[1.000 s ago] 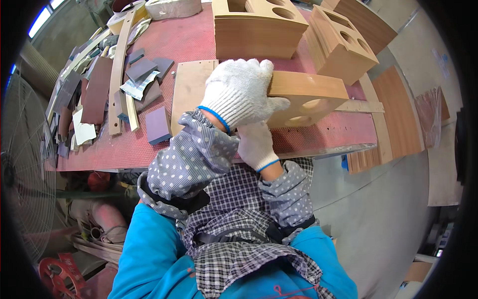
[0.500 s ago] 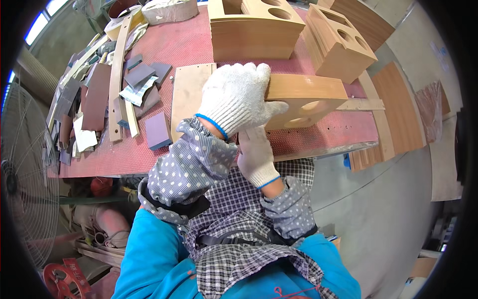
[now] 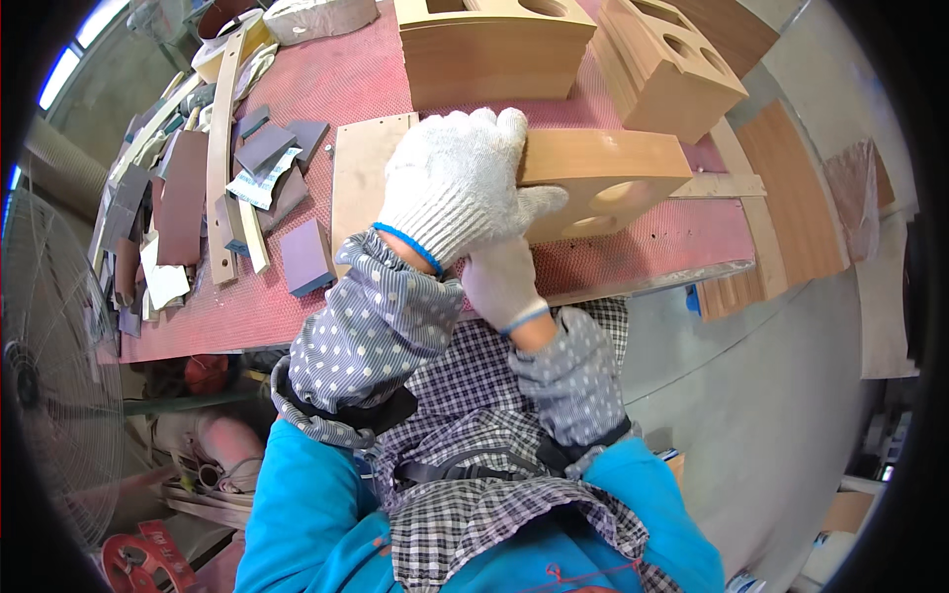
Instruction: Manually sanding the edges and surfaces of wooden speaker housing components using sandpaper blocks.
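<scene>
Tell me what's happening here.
Someone's left hand in a white knit glove covers the left end of a light-brown wooden piece with two round holes, at a pink textured tabletop. Their right hand, gloved alike, sits nearer the body; its fingers are hidden, so its grip is unclear. A light-brown wooden box with cutouts stands beyond.

Mat (image 3: 692,235) open front-right of block (image 3: 603,153); stacks (image 3: 494,64) behind.
</scene>
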Demonstrator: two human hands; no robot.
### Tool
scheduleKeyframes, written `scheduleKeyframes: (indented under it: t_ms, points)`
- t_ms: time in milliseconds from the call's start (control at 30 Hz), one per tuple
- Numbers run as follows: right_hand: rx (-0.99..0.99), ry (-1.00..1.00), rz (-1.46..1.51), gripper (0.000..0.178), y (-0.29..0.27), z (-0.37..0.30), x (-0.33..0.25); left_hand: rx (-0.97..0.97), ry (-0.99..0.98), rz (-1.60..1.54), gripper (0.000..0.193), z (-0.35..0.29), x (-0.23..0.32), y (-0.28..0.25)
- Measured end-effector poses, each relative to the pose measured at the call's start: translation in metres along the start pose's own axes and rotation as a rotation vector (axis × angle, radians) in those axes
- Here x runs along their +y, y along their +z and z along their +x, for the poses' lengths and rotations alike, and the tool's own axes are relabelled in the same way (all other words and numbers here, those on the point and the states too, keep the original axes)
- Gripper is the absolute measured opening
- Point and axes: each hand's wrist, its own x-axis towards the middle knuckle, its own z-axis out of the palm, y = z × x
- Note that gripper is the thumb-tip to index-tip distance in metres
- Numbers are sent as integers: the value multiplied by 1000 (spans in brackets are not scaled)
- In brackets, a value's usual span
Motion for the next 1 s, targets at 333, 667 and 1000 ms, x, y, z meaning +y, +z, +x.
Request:
scheduleKeyframes:
  t_ms: [333, 667, 1000]
  points:
    - [204, -83, 24, 27, 0, -14, -5, 22, 12, 20, 72, -2, 0, -3]
    - [241, -109, 8, 20, 9, -14, -9, 26, 14, 11, 73, -4, -3, 2]
    - [245, -40, 54, 17, 8, -17, -9, 0, -4, 9, 70, -2, -4, 0]
